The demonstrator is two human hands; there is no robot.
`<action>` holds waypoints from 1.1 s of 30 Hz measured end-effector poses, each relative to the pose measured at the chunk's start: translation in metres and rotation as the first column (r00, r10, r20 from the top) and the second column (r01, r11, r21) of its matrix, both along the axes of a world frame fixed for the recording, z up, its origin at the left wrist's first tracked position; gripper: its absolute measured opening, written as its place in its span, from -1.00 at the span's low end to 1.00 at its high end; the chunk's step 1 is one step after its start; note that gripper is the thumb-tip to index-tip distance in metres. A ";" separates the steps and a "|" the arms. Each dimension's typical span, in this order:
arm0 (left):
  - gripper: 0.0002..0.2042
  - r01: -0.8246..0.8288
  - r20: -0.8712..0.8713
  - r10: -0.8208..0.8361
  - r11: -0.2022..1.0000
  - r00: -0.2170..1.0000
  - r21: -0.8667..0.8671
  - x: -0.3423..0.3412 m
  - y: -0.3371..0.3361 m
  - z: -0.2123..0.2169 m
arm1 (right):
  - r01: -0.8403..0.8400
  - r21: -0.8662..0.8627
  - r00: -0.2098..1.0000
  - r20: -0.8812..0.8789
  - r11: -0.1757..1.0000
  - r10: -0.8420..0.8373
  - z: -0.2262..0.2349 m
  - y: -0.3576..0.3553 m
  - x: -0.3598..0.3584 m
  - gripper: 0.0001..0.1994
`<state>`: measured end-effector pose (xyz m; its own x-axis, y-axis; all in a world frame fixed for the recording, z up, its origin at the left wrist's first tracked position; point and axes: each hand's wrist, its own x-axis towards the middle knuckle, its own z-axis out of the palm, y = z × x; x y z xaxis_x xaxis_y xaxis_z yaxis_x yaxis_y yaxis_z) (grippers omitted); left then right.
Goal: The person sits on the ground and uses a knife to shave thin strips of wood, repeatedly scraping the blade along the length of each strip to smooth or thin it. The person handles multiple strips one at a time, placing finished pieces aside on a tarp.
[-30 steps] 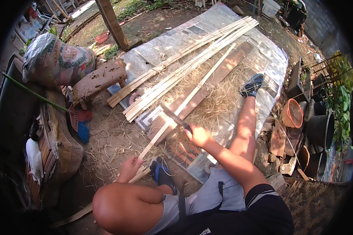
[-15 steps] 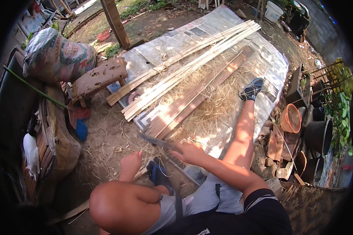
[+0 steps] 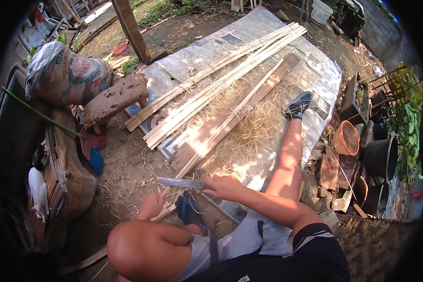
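Note:
My right hand (image 3: 224,187) is wrapped round the handle of a knife (image 3: 181,182), its broad blade pointing left. Just left of the blade tip, my left hand (image 3: 150,205) is closed with the thumb up, at the near end of a thin pale wooden strip (image 3: 211,141). That strip runs away from me along a brown plank (image 3: 192,149), and the blade lies over its near part. Fine curled shavings (image 3: 254,136) are heaped on and beside the plank. Left of it lies a bundle of long pale strips (image 3: 230,87).
A pale printed sheet (image 3: 322,75) lies under the wood. At left are a stuffed sack (image 3: 66,73), a pitted wooden block (image 3: 115,101) and a black-and-white animal (image 3: 38,192). An orange pot (image 3: 347,137) and black pots (image 3: 379,159) stand at right. A post (image 3: 130,30) rises beyond.
The knife has turned so its blade lies nearly level. My left hand has moved slightly left and down. The whole view has shifted a little.

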<state>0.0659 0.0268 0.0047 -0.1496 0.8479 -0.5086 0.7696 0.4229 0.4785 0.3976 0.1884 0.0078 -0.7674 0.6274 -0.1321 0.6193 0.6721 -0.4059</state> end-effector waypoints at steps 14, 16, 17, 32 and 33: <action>-0.50 -0.180 0.502 0.443 0.854 0.743 -0.488 -0.036 -0.033 0.026 | 0.279 -0.043 0.960 0.041 0.959 -0.278 -0.013 0.034 0.025 -0.54; -0.54 -0.224 0.558 0.523 0.827 0.644 -0.515 -0.041 -0.037 0.026 | 0.493 -0.125 0.869 0.033 0.861 -0.493 -0.017 0.073 0.045 -0.52; -0.54 -0.215 0.559 0.492 0.846 0.667 -0.487 -0.036 -0.031 0.026 | 0.529 -0.147 0.848 0.059 0.836 -0.527 -0.016 0.073 0.039 -0.51; -0.67 -0.155 0.598 0.357 0.919 0.717 -0.363 -0.049 -0.053 0.010 | -0.019 0.042 0.998 0.057 0.999 0.016 0.000 0.055 0.030 -0.52; -0.68 -0.164 0.617 0.410 0.895 0.672 -0.416 -0.050 -0.059 0.020 | 0.206 0.101 0.977 0.030 0.973 -0.210 -0.026 0.074 0.055 -0.51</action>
